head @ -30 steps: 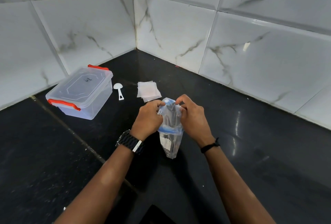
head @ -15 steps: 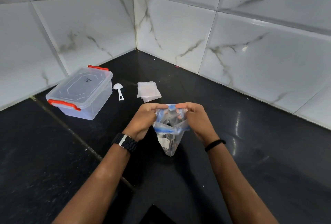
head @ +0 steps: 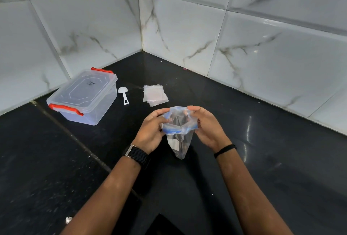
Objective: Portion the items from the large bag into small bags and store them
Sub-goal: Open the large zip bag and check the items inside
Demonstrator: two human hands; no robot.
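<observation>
Centre of the dark desk (head: 262, 159), near the wall corner: large bag (head: 179, 141) held upright btw both hands, blue zip rim spread into an open ring. Left hand (head: 151, 131) grip: thumb + fingers pinch the rim's left side. Right hand (head: 208, 128) grip: same on the right side, fingers curled over the edge. Bag is clear w/ a white label patch; contents look dark and sit low, too blurred to name. Small bags (head: 155, 95) lie in a flat stack just beyond the hands, untouched. White scoop (head: 124, 95) lies left of the stack, beside the clear container (head: 82, 96) w/ red clips, lid on. Step, as I judge it: opening the large bag's mouth, so very start of task, nothing portioned yet. Next move prob. needs one hand freed for the scoop or a small bag, w/ the other holding the mouth open and the bag upright, else it flops and spills.
</observation>
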